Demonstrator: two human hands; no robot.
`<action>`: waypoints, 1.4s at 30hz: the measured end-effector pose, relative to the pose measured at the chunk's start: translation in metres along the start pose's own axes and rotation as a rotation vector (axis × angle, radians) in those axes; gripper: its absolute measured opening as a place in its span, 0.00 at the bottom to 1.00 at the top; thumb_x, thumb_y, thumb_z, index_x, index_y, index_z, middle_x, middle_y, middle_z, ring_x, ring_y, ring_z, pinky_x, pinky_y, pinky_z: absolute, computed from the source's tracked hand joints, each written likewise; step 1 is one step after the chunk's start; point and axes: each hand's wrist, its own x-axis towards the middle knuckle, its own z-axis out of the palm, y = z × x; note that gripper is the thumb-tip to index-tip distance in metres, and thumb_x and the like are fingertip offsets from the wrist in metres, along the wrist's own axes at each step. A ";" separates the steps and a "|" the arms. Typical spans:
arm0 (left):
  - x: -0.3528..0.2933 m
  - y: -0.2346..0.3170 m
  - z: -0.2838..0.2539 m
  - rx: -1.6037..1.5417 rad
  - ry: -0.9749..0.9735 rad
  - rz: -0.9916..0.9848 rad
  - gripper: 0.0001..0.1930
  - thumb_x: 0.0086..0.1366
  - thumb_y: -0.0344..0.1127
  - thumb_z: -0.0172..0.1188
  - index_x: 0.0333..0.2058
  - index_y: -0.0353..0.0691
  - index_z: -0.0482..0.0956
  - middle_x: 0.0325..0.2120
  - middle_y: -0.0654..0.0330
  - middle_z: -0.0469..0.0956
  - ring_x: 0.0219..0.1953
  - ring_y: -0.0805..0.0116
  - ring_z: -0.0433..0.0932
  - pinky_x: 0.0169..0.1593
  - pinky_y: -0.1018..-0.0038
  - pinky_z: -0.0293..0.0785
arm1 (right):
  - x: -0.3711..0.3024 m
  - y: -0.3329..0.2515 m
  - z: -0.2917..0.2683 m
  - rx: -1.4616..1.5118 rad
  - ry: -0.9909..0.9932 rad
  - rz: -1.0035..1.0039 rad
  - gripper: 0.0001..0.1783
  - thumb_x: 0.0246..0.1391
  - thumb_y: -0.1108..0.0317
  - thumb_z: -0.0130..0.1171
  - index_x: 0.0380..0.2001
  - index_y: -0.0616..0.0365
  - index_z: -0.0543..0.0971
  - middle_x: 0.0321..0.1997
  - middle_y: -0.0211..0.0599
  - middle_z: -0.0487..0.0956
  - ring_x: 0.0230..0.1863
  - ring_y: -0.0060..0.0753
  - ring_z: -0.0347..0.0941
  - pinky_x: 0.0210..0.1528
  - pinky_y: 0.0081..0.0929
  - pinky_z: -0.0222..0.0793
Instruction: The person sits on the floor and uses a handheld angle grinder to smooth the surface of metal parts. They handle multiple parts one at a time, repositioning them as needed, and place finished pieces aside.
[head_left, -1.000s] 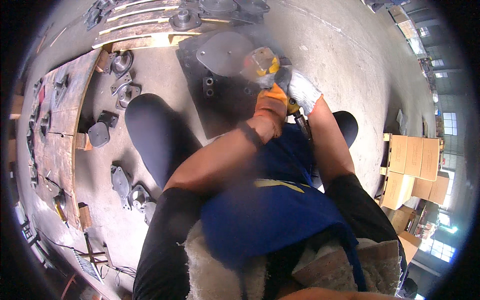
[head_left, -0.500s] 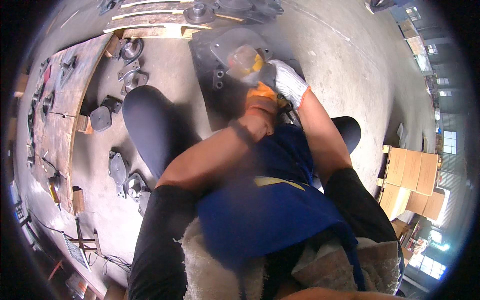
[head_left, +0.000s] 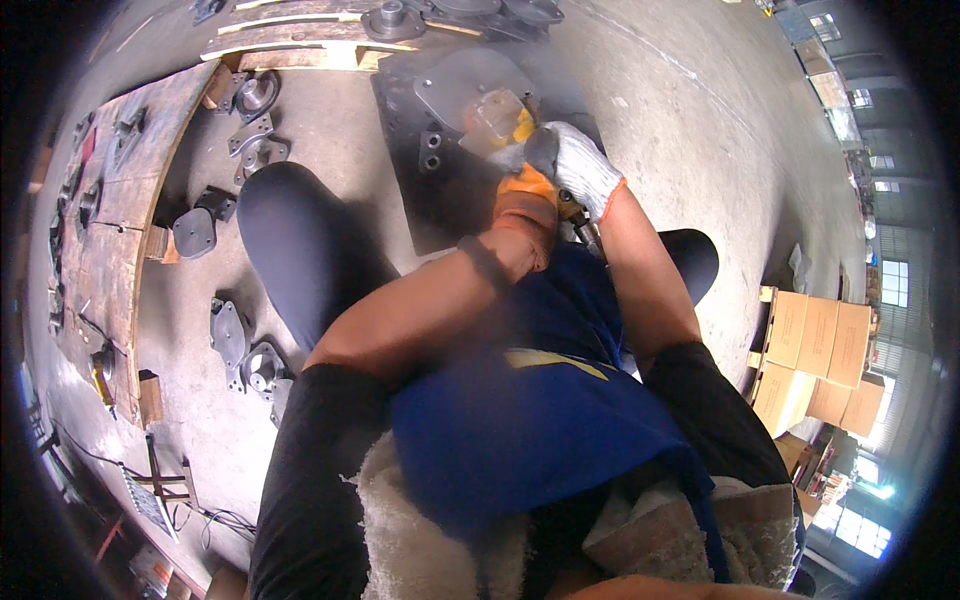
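Observation:
Both my hands grip a hand-held grinder (head_left: 522, 126) with a yellow body and a hazy, see-through guard at its head. My left hand (head_left: 526, 200), in an orange glove, is wrapped round it on the near side. My right hand (head_left: 578, 168), in a white knit glove with a grey palm, closes on it from the right. The grinder's head is over the right side of a grey metal plate (head_left: 455, 85) with rounded corners and holes. This plate lies on a dark steel slab (head_left: 410, 190). The grinder's working face is hidden, and its dark rear end shows below my gloves.
Several metal flanged parts (head_left: 195, 232) lie on the floor to the left, beside a low wooden table (head_left: 115, 250) bearing more parts. A wooden pallet (head_left: 290, 45) with round metal parts stands beyond the slab. Stacked cardboard boxes (head_left: 820, 335) stand at right.
The grinder's head has shifted slightly to the right over the plate, with both hands still on it. The whole view has drifted a little.

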 end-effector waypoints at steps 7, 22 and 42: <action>-0.013 0.005 0.000 0.175 -0.053 0.102 0.23 0.52 0.52 0.61 0.41 0.41 0.78 0.39 0.53 0.76 0.42 0.60 0.78 0.44 0.69 0.75 | -0.012 -0.004 -0.008 0.012 0.001 -0.020 0.21 0.50 0.56 0.52 0.27 0.68 0.78 0.25 0.55 0.77 0.28 0.40 0.74 0.33 0.36 0.68; 0.026 -0.020 -0.024 0.243 0.204 0.115 0.21 0.55 0.48 0.59 0.45 0.45 0.77 0.44 0.59 0.78 0.46 0.61 0.77 0.47 0.66 0.72 | 0.052 -0.048 -0.034 0.168 -0.130 -0.046 0.17 0.53 0.59 0.55 0.37 0.63 0.78 0.37 0.55 0.78 0.39 0.51 0.74 0.41 0.38 0.69; -0.023 0.051 -0.059 0.177 -0.109 0.206 0.17 0.61 0.44 0.54 0.48 0.47 0.75 0.46 0.58 0.77 0.47 0.61 0.77 0.46 0.70 0.74 | -0.008 0.008 -0.035 0.179 -0.065 0.095 0.16 0.49 0.61 0.54 0.28 0.68 0.77 0.25 0.55 0.74 0.28 0.33 0.72 0.31 0.35 0.67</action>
